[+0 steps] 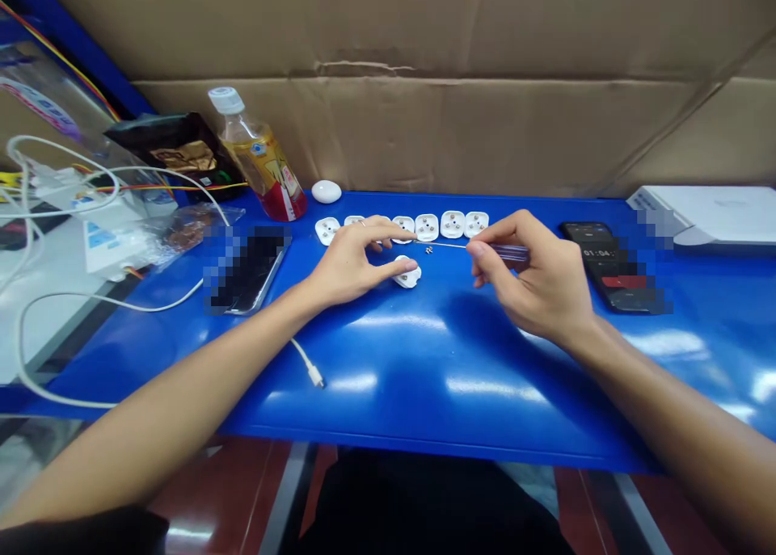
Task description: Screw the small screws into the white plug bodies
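Observation:
My left hand (357,260) has its thumb on a small white round part (408,273) lying on the blue table, its fingers spread from the thumb and reaching toward the row behind. My right hand (533,276) pinches a thin screwdriver (512,253) with a clear handle, its shaft pointing left. Near the shaft's tip, a few tiny screws (429,250) lie on the table. Behind them stretches a row of several similar white parts (426,227) with metal bits inside, some partly covered by my left fingers.
On the left are a bottle (267,167), a phone (251,271), a dark pouch (182,153) and a white cable (312,371). A white oval case (326,191) sits behind. Rightward are another phone (609,264) and a white box (715,212). Cardboard (424,127) backs the blue table (394,393).

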### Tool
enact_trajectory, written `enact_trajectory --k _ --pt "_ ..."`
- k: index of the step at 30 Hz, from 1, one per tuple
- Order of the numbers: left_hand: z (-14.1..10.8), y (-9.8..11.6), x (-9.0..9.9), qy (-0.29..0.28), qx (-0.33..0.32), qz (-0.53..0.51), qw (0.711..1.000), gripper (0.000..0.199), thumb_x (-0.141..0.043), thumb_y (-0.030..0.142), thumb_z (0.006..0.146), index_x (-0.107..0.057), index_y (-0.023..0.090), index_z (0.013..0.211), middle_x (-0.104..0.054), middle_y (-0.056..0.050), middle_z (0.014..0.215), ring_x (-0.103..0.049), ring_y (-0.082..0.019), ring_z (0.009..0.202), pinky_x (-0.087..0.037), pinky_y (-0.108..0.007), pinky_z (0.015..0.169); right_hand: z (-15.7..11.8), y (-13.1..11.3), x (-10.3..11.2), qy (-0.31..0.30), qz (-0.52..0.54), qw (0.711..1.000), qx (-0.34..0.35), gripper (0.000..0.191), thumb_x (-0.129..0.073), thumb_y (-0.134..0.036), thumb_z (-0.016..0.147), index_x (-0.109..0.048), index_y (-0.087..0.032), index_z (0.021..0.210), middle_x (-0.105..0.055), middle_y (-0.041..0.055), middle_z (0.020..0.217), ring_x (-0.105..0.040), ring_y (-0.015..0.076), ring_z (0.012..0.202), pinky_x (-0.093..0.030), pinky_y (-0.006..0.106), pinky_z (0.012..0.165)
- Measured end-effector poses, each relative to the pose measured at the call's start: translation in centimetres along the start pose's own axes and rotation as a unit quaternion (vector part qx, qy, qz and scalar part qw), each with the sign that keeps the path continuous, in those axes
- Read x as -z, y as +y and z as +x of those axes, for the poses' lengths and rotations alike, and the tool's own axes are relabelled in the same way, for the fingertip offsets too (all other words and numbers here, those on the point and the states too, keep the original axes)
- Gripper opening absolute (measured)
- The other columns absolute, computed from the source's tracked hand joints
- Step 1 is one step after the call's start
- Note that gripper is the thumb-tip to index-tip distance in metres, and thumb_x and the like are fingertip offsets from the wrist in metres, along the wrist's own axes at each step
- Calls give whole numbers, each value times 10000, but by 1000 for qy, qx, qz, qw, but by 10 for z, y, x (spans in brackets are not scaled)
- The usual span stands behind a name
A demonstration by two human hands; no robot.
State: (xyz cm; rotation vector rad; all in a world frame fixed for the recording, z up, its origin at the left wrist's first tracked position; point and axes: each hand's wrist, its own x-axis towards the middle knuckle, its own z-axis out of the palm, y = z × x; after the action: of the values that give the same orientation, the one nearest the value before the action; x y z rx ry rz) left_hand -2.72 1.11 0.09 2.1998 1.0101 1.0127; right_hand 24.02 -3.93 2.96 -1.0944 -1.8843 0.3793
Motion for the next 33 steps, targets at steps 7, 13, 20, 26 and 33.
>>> enact_trajectory --k 7,13,20,26,33 --pt "1 5 0 38 -13 -49 998 221 -812 404 968 -877 228 1085 -837 -100 1080 -727 -258 1041 -558 -406 928 -2 -8 1 1 7 1000 9 121 -668 -342 1052 -617 -273 967 -756 0 803 -721 180 618 -634 358 628" --pt "1 6 1 48 -1 -54 997 212 -803 412 966 -863 211 995 -832 -81 1014 -734 -234 958 -556 -382 891 -2 -8 1 -9 17 1000 10 128 -671 -344 1051 -616 -267 965 -761 9 818 -722 175 634 -634 346 643" --pt "1 7 0 24 9 -79 997 243 -859 399 918 -862 201 1058 -827 -93 1071 -731 -226 977 -558 -361 876 -1 -9 1 -4 17 1000 20 124 -672 -314 1045 -614 -259 951 -757 9 829 -718 171 635 -634 346 638" --pt "2 5 0 30 4 -90 995 186 -842 380 940 -866 209 1007 -830 -80 1009 -734 -217 928 -552 -360 858 -2 -8 2 -6 12 1000 9 134 -680 -354 1040 -615 -270 960 -771 17 840 -737 190 673 -658 368 651" --pt "2 5 0 38 -2 -82 996 204 -817 399 961 -866 207 1010 -834 -85 1007 -741 -226 944 -558 -360 848 -2 -7 2 -4 12 999 32 101 -685 -296 1033 -631 -249 962 -763 18 865 -753 195 701 -666 385 670"
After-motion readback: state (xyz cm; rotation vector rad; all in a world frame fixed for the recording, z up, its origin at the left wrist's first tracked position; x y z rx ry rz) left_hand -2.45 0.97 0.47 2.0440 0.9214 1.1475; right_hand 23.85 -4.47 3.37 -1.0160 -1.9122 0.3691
